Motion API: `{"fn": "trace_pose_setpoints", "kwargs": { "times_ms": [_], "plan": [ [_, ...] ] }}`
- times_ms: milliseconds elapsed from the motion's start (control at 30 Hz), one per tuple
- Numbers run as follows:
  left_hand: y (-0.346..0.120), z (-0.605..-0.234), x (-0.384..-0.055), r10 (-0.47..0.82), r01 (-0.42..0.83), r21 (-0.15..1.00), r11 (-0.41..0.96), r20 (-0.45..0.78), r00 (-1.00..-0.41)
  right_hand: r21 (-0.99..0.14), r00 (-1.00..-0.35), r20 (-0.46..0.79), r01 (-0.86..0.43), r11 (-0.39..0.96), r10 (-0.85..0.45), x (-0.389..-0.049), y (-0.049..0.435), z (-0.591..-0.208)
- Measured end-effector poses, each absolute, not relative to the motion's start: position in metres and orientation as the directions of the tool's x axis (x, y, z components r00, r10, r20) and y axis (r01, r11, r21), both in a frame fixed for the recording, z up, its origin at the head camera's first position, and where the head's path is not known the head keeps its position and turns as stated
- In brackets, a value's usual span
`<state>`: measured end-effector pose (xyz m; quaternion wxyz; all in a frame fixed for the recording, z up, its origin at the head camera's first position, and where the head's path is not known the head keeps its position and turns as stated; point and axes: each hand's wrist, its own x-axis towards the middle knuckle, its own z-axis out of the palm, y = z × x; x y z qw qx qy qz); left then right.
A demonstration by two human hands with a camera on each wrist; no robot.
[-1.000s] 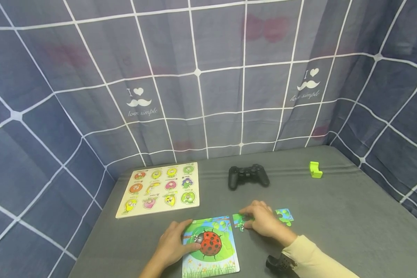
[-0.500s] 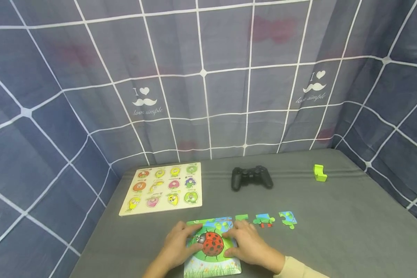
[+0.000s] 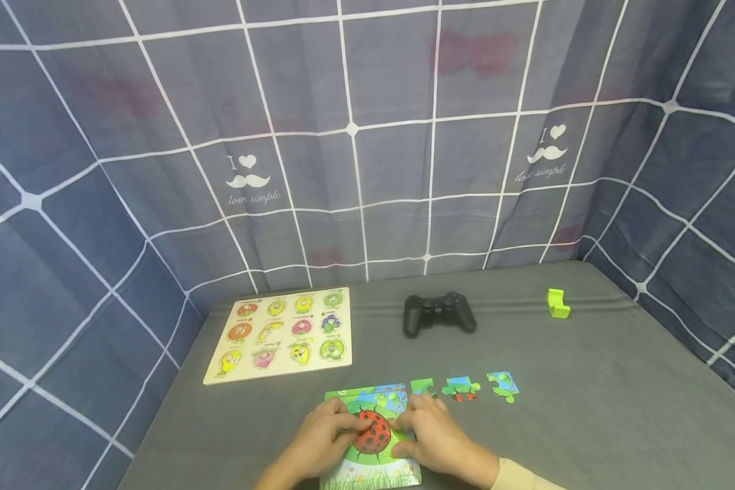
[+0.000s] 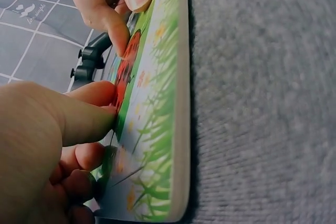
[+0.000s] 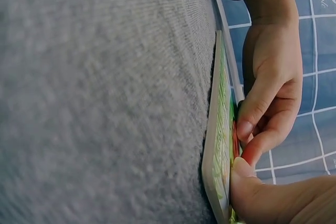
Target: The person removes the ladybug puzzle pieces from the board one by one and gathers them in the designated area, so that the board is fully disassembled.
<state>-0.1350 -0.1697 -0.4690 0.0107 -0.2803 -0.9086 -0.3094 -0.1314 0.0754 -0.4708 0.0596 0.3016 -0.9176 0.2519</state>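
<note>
A ladybug jigsaw puzzle [image 3: 374, 471] in a flat board lies on the table, its grassy edge toward me. From the left, my left hand [image 3: 322, 435] reaches over it. Its thumb and index finger meet in a pinch at the red ladybug [image 4: 124, 80], the other fingers curled at the board's left side. On the right side, my right hand [image 3: 433, 435] presses the puzzle, index fingertip at the ladybug's edge and thumb lower, a gap between them. The left fingers hide the ladybug's head.
Loose jigsaw pieces lie beyond the board: a green piece [image 3: 422, 386], a blue-green piece with red [image 3: 462, 388] and a blue piece [image 3: 503, 385]. Farther back are a black game controller [image 3: 438, 314], a wooden fruit puzzle [image 3: 280, 335] and a lime-green block [image 3: 557, 304]. A checked curtain [image 3: 398, 170] surrounds the table.
The right hand has let go of the green piece, uncovering the loose pieces, and come back onto the ladybug puzzle. The left hand has moved inward, closing its thumb and index finger over the ladybug.
</note>
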Motion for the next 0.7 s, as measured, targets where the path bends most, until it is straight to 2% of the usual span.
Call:
{"fn": "trace_pose_setpoints", "kwargs": {
  "times_ms": [200, 433, 700],
  "plan": [
    [-0.1702, -0.4692, -0.1333, 0.477, 0.480, 0.577, 0.661, 0.170, -0.862, -0.400, -0.797, 0.279, -0.604, 0.690, -0.536, -0.1282, 0.0731, -0.4722],
    [-0.1669, -0.4712, -0.1325, 0.463, 0.482, 0.541, 0.689, 0.183, -0.867, -0.423, -0.826, 0.204, -0.558, 0.714, -0.525, -0.1265, 0.0786, -0.4685],
    [-0.1637, -0.4700, -0.1314, 0.456, 0.469, 0.531, 0.706, 0.166, -0.874, -0.345, -0.849, 0.254, -0.527, 0.777, -0.463, -0.1238, 0.0825, -0.4686]
  ]
}}
